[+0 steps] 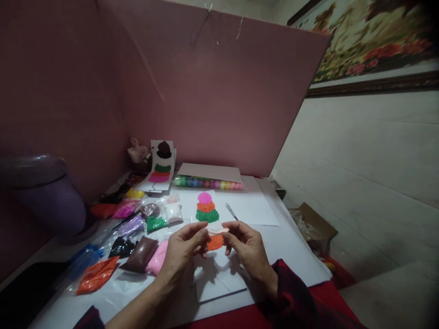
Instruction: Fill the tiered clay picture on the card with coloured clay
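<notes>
My left hand (pixel 185 246) and my right hand (pixel 249 249) pinch the two ends of a thin pale pink strip of modelling clay (pixel 218 231), held stretched between them. Below the strip lies a white card (pixel 222 278) with stacked patches of clay: a magenta patch (pixel 205 197), an orange patch (pixel 206 207), a green patch (pixel 207 215), a whitish patch and a lower orange patch (pixel 215 242). My fingers and the strip partly cover the lower patches. A small metal modelling tool (pixel 231 211) rests just beyond my right hand.
Bags of coloured clay lie at the left, among them an orange bag (pixel 97 275), a brown bag (pixel 140 256) and a white bag (pixel 173 213). Behind stand a finished-looking card (pixel 164 160) and a row of coloured clay (pixel 209 183). A purple bin (pixel 51 201) stands far left.
</notes>
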Tool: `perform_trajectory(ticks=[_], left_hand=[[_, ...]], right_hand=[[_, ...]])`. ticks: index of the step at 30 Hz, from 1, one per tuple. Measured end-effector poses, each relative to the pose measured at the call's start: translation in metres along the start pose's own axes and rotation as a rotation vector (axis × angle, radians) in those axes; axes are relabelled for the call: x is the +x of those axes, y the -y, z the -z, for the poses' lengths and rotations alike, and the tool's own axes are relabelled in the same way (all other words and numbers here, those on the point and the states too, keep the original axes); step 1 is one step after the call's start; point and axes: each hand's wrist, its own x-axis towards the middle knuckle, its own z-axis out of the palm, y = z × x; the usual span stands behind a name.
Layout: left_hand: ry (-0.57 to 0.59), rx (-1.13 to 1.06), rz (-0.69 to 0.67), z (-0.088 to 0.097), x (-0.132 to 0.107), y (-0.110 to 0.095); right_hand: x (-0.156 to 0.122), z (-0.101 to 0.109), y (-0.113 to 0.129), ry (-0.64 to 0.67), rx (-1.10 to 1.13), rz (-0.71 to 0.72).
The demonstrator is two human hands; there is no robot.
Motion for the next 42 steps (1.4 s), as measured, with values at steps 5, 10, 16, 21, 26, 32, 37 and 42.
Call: perform_trajectory(ticks=[5,10,16,21,26,32,37,42], left_hand=[[0.025,0.017,-0.007,-0.003,-0.003,-0.001],[0.007,-0.011,0.008,-0.006,-0.007,-0.006],[0.078,0.080,0.054,-0.008,-0.006,-0.003],[0.221,0.203,0.061,-0.005,-0.005,-0.002],[0.207,0.151,0.063,-0.008,-0.008,-0.005],[0.230,0.087,0.118,-0.010,-0.009,-0.006],[0.266,0.114,0.124,-0.007,-0.008,-0.003],[0.231,0.139,0.099,-0.008,-0.008,-0.004]], right_hand=[[-0.003,0.000,-0.004,-0.020,-0.019,0.038],[-0.005,-0.001,-0.004,0.038,-0.013,-0.004],[-0.010,-0.002,-0.001,0.125,-0.036,0.040],[-0.012,0.000,0.002,0.177,-0.203,0.140],[-0.013,0.001,0.005,0.189,-0.266,0.227],[-0.011,0.004,0.003,0.191,-0.309,0.288],[-0.010,0.006,0.003,0.217,-0.317,0.298],[-0.012,0.005,0.002,0.201,-0.313,0.260]])
